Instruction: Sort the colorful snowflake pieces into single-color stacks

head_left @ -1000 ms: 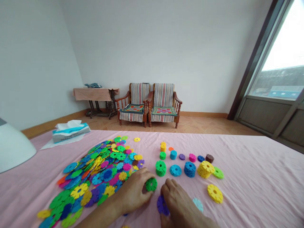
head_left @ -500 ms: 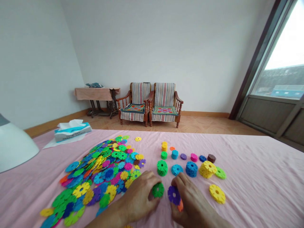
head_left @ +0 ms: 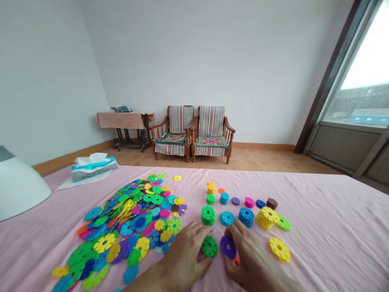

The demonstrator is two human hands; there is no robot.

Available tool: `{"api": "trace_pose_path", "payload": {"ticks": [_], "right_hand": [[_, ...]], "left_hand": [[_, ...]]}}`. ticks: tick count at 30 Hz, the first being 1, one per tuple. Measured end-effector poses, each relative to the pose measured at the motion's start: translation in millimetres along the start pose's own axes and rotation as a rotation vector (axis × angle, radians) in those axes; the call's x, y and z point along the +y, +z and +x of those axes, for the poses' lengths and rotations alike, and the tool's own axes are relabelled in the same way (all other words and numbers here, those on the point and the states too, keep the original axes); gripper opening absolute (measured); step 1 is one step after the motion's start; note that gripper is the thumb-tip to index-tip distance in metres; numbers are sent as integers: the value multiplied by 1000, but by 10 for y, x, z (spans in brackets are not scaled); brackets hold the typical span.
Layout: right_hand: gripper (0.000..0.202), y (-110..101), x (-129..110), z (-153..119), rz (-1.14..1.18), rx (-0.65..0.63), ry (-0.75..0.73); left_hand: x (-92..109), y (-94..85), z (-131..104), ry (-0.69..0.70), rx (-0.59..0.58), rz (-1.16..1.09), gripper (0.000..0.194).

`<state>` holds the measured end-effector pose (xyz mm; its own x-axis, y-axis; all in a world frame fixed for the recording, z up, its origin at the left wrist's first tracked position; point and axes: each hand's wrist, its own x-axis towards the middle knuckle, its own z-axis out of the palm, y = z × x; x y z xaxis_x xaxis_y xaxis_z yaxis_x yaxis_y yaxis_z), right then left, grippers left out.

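A wide counter [head_left: 319, 211] draped in pink cloth fills the foreground. On its left lies a big loose heap of coloured plastic discs [head_left: 127, 223]. Right of the heap stand short sorted stacks [head_left: 240, 209], one colour each. Near the front edge, the left hand [head_left: 185, 253] pinches a green disc [head_left: 209, 246] on the cloth. Just beside it, the right hand [head_left: 252, 259] pinches a purple disc [head_left: 228, 246], with an orange disc [head_left: 236, 260] tucked under its fingers.
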<state>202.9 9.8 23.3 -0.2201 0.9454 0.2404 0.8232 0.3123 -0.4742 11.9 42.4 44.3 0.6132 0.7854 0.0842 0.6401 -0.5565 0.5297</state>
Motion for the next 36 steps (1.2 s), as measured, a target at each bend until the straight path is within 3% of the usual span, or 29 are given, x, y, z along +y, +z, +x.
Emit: {"api": "trace_pose_path", "payload": {"ticks": [10, 16, 22, 29, 33, 36], "right_hand": [[29, -105, 76, -7, -51, -19, 26], [22, -182, 146, -2, -84, 45, 82], [31, -243, 202, -33, -68, 45, 85], [18, -460, 220, -44, -170, 152, 22], [16, -536, 266, 66, -139, 158, 28], [15, -648, 357, 310, -151, 131, 77]], "left_hand": [[-80, 42, -3, -13, 19, -53, 59], [-84, 55, -2, -27, 27, -59, 61], [-66, 14, 3, -36, 57, -81, 54], [-49, 2, -6, -44, 38, -48, 53], [-47, 22, -15, -27, 52, -64, 51], [-70, 68, -34, -6, 152, -69, 35]]}}
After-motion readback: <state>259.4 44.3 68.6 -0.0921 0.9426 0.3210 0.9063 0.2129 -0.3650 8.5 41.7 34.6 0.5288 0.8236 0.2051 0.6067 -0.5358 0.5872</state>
